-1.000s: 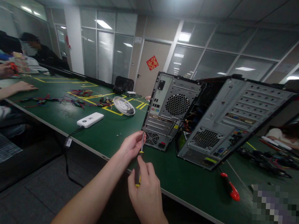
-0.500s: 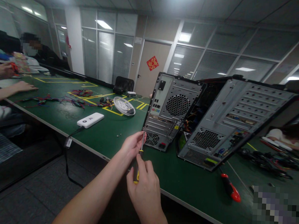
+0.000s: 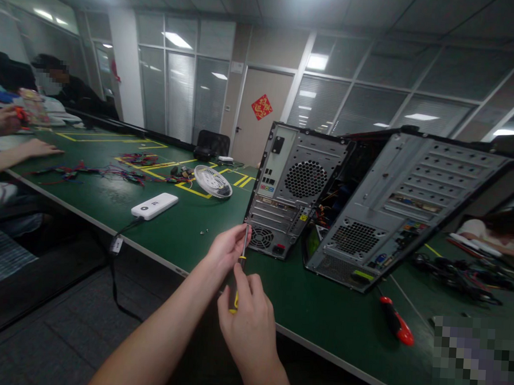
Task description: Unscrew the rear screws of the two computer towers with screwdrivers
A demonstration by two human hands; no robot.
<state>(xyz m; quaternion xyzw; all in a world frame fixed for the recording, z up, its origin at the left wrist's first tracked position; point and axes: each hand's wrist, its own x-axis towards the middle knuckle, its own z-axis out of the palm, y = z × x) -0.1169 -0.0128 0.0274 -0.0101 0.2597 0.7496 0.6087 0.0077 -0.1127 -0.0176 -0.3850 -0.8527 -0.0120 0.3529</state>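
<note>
My right hand (image 3: 253, 316) is wrapped round the black and yellow handle of a screwdriver (image 3: 242, 264), whose metal shaft points up and away. The fingers of my left hand (image 3: 227, 247) are pinched around the front of that shaft, hiding part of its tip. The tip meets the lower left edge of a computer case (image 3: 307, 178), which stands with its rear panel towards me, showing a fan grille, ports and slots. Whether a screw sits under the tip cannot be made out.
Beside it a second computer case (image 3: 358, 238) leans at a tilt. A red-and-black-handled tool (image 3: 396, 321), a cable heap (image 3: 455, 274), a white power bank (image 3: 155, 206), a white plastic dish (image 3: 213, 182) and tiny screws (image 3: 204, 232) lie on the green table. Other people sit left and right.
Both hands and the screwdriver stay at almost the same spot on the case. The whole view has shifted very slightly.
</note>
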